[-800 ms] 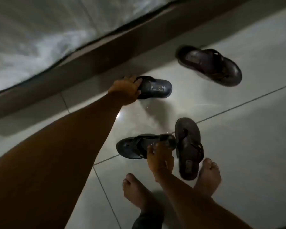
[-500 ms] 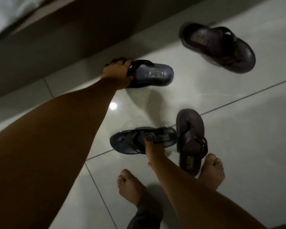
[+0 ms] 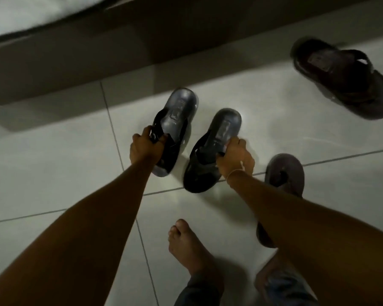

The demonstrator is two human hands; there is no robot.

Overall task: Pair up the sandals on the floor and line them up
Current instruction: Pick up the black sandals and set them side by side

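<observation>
Two dark blue-grey sandals lie side by side on the pale tiled floor, heels pointing away from me. My left hand point(image 3: 144, 149) grips the straps of the left blue sandal point(image 3: 177, 115). My right hand point(image 3: 236, 157) holds the right blue sandal point(image 3: 217, 142) at its strap and edge. A brown sandal point(image 3: 284, 171) lies just right of my right wrist, partly hidden under my forearm. Another brown sandal point(image 3: 343, 78) lies apart at the upper right, angled.
A low dark ledge point(image 3: 97, 58) runs across the top, with pale fabric point(image 3: 20, 14) above it. My bare left foot point(image 3: 190, 248) stands on the tile below the sandals; my right foot point(image 3: 272, 277) is mostly hidden by my arm.
Both blue sandals have been turned from lying sideways to pointing away from me, and brought together side by side. My right hand now grips its sandal. The view has shifted left.
</observation>
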